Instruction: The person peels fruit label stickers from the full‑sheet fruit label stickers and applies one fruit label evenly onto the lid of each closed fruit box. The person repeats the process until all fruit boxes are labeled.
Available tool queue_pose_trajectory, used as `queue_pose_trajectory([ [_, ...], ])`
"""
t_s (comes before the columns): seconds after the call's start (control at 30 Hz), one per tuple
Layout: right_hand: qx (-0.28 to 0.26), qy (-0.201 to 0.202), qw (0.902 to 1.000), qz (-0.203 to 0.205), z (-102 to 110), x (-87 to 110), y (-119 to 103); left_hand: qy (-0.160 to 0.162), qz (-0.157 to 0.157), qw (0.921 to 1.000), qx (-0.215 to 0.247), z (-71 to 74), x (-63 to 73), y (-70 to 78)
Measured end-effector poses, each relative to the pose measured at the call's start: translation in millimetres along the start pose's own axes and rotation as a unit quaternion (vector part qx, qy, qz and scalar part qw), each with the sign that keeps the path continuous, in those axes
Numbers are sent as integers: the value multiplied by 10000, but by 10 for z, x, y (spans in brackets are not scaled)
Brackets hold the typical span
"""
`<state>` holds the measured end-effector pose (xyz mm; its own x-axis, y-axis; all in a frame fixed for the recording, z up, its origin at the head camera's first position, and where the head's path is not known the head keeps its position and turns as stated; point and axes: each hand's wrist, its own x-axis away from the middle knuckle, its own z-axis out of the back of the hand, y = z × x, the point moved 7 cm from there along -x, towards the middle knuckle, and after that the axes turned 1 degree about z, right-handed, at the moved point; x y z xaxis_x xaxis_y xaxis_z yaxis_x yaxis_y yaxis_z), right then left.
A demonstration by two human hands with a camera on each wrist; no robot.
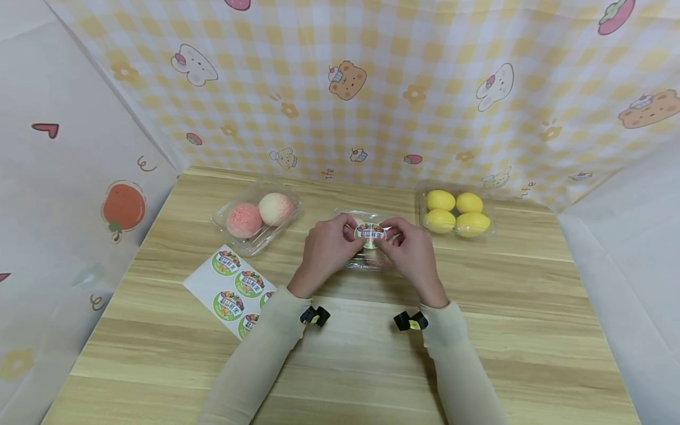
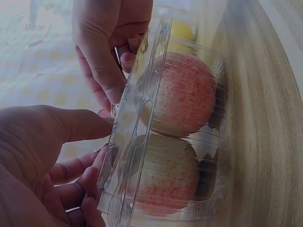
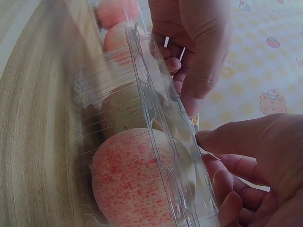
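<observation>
Both hands meet over a closed clear plastic clamshell box (image 1: 372,264) in the middle of the table. Between them is a round, colourful fruit sticker (image 1: 370,234) with printed characters, face up. My left hand (image 1: 329,248) pinches the sticker's left edge between thumb and fingers, and my right hand (image 1: 413,251) pinches its right edge. In the left wrist view, both thumbs are right at the box lid (image 2: 137,142). Inside sit two pink-and-cream peaches, one (image 2: 184,94) beyond the other (image 2: 165,175). From the wrists the sticker is mostly hidden.
To the left stands another clear box (image 1: 257,241) with two peaches. A white sheet (image 1: 199,280) of matching round stickers lies in front of it, partly under the left sleeve. A clear box (image 1: 422,203) with several lemons stands back right, before the checked curtain (image 1: 382,130).
</observation>
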<state>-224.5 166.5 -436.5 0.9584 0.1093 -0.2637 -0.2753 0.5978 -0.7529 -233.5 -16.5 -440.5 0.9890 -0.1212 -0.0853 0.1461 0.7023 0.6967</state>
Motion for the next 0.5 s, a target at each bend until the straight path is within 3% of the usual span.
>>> queue_pose_trajectory([
  [0.5, 187, -13, 9998, 26, -17, 6, 1, 6, -17, 9998, -189, -6, 0, 10],
])
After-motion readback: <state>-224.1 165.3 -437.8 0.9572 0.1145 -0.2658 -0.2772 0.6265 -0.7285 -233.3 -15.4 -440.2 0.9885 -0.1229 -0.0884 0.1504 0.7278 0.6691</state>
